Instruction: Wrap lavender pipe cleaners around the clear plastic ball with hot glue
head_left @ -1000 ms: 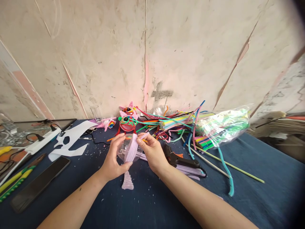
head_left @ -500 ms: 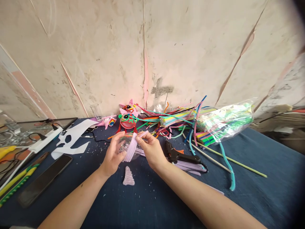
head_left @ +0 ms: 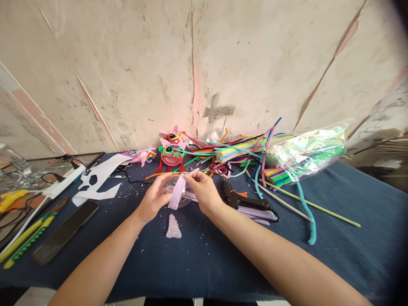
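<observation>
My left hand point(head_left: 157, 196) is curled around the left side of a clear plastic ball point(head_left: 185, 201), which is partly hidden by my fingers. A flat strip of lilac pipe cleaners point(head_left: 178, 192) lies over the front of the ball. The top end of that strip is pinched between the thumb and fingers of my right hand point(head_left: 204, 189). Just below the ball, a small ridged lilac triangle point(head_left: 173, 226) rests on the cloth. A black glue gun point(head_left: 244, 198) lies right of my right hand, on top of more lilac pipe cleaners point(head_left: 255, 213).
Behind my hands stand red and pink decorated fish-like figures point(head_left: 171, 157). Colourful pipe cleaners point(head_left: 229, 153) and a plastic bag of them point(head_left: 309, 155) spread along the back right. To the left lie cut white paper point(head_left: 105, 178), a phone point(head_left: 66, 233), pliers point(head_left: 32, 233) and a power strip point(head_left: 65, 182).
The view has tilted slightly downward, showing the table's front edge. Both hands still hold the ball and lilac strip; the strip's upper end now sits closer against the ball.
</observation>
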{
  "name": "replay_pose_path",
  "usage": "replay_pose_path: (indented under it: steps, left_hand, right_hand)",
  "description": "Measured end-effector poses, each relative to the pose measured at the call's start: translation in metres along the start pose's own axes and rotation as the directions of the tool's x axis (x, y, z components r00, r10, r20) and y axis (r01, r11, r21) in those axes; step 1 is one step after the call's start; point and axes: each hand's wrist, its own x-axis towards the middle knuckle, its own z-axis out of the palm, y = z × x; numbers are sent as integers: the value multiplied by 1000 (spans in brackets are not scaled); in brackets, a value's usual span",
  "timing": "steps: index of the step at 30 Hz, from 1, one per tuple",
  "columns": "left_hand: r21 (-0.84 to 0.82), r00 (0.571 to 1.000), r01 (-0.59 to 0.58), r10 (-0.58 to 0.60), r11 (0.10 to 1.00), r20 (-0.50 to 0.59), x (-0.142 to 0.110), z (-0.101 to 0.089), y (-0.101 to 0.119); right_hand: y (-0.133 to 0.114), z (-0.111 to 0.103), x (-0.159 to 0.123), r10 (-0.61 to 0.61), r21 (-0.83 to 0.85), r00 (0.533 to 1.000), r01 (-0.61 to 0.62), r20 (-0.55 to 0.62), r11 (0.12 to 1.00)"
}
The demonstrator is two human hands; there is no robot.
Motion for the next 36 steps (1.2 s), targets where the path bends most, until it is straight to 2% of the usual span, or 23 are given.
replay_pose_path:
  steps: [5,12,16,21,27,31,36]
  left_hand:
    - [6,998,61,-61,998,-8,1,-4,-2]
    - [2,996,90,-90,996,-17,2,-7,0]
    - [65,991,133,-132,989,-27,1,-6,2]
    - [159,978,187,-169,969,-124,-2,2,9]
    - [188,954,244,-201,951,-222,-2,9,19]
    - [233,949,241,-179,942,-259,-2,11,19]
    - [237,959,196,-136,951,-248,-4,12,17]
  right_hand:
    - [3,0,1,69,40,998,-69,10,997]
    - [2,3,-4,3,-18,1000,-3,6,1000]
    - [3,3,-6,-10,-43,999,12,38,999]
    - [6,4,-9,-76,-175,995,87,70,981]
    - [11,5,-15,-162,-257,982,182,98,949]
    - [10,7,-18,-130,-247,984,156,119,956]
    - [0,7,-21,-30,-118,993,44,118,992]
